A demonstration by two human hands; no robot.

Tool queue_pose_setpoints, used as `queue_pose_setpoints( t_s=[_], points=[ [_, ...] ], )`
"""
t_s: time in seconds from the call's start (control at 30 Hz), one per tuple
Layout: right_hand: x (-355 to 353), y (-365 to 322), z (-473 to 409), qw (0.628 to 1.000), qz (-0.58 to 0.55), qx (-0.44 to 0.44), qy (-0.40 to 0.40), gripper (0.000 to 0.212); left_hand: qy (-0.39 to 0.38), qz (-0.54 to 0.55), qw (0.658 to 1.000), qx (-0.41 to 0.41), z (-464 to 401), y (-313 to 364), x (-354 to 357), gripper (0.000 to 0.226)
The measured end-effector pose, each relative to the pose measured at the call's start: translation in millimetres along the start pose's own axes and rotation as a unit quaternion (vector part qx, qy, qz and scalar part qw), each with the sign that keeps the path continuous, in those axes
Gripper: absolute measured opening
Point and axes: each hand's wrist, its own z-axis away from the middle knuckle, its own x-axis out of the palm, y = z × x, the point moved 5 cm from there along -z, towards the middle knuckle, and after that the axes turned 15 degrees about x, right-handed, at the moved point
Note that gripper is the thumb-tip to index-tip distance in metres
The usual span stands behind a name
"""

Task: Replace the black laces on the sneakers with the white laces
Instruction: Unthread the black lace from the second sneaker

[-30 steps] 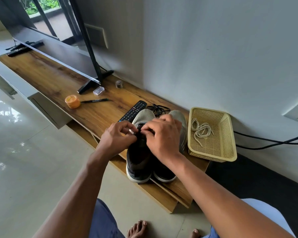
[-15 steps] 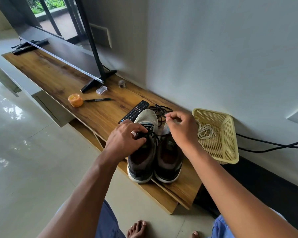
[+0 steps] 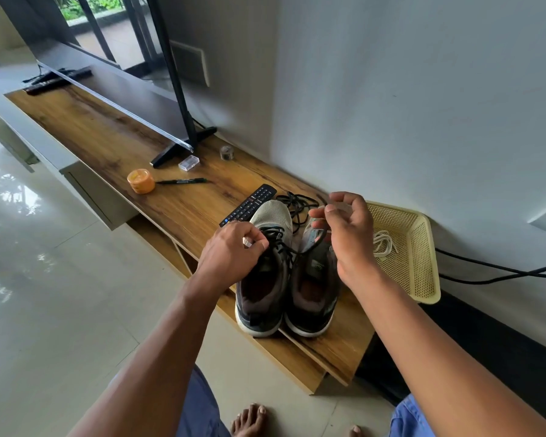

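Raised higher than half a second ago, the right hand point(image 3: 347, 238) pinches the black lace point(image 3: 309, 247) drawn taut from the left sneaker point(image 3: 265, 279), whose eyelets the left hand point(image 3: 230, 257) pinches, with the white laces point(image 3: 383, 244) in the basket point(image 3: 423, 279) beyond.

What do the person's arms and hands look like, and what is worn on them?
Both forearms are bare to the frame's edge: no sleeves, gloves, watch, rings or bracelets on the left hand or the right hand. The nails that show are short and unpainted.
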Motion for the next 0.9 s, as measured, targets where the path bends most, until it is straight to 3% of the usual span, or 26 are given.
queue_pose_setpoints(
  t_s=[0.1, 0.23, 0.47, 0.53, 0.7, 0.9],
  points=[
    [10, 2, 3, 0.995, -0.042, 0.068, -0.066, 0.021, -0.011, 0.011, 1.000, 0.021, -1, 4, 0, 0.008],
    [19, -1, 8, 0.960, -0.180, 0.146, -0.155, 0.040, -0.029, 0.057, 0.995, 0.072, -1, 13, 1, 0.018],
    [11, -15, 3, 0.919, -0.317, 0.168, -0.161, 0.069, -0.072, -0.035, 0.992, 0.098, -2, 25, 12, 0.057],
    [6, -16, 1, 0.920, -0.320, 0.168, -0.149, 0.065, -0.068, -0.034, 0.992, 0.102, -2, 28, 11, 0.054],
    [0, -10, -4, 0.939, -0.285, 0.159, -0.111, 0.055, -0.054, 0.023, 0.993, 0.103, -4, 26, 5, 0.021],
    [-3, -6, -8, 0.975, -0.171, 0.119, -0.071, 0.053, -0.061, 0.033, 0.994, 0.084, -5, 16, 2, 0.033]
  ],
)
